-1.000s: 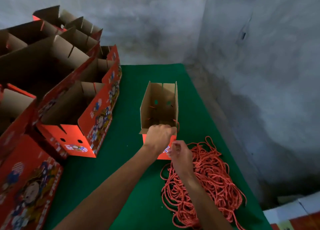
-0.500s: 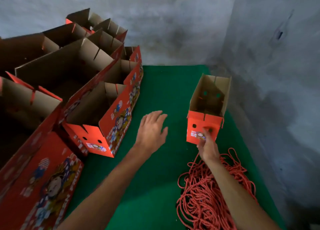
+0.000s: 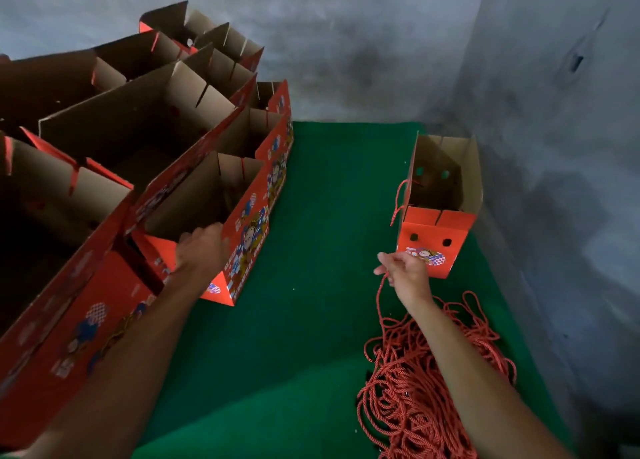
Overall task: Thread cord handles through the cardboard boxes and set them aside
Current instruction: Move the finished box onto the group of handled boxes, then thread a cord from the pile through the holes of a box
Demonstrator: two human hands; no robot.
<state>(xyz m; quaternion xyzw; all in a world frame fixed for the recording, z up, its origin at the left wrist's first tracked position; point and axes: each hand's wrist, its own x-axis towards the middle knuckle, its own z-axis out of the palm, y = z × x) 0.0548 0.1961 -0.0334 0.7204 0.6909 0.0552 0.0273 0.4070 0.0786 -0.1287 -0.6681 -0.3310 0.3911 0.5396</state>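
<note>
A small open-topped cardboard box [image 3: 437,230] is stood upright on the green mat [image 3: 322,250], near the grey wall [image 3: 554,147]. Its interior is plain brown corrugated board; nothing is seen in it. Its outer face is printed orange-red, with two punched holes above a cartoon label. A cord handle [image 3: 398,199] is seen looped out of its left side.

A stack of larger open boxes [image 3: 145,153] of the same printed board is placed at the left; brown slotted flaps are visible inside. The nearest open box [image 3: 242,230] is gripped at its front rim by the left hand [image 3: 202,247], fingers curled over the edge.

A single twisted red cord [image 3: 381,296] is pinched by the right hand [image 3: 405,271], just in front of the small box. The strand hangs to a tangled cord pile [image 3: 415,389] on the mat.
</note>
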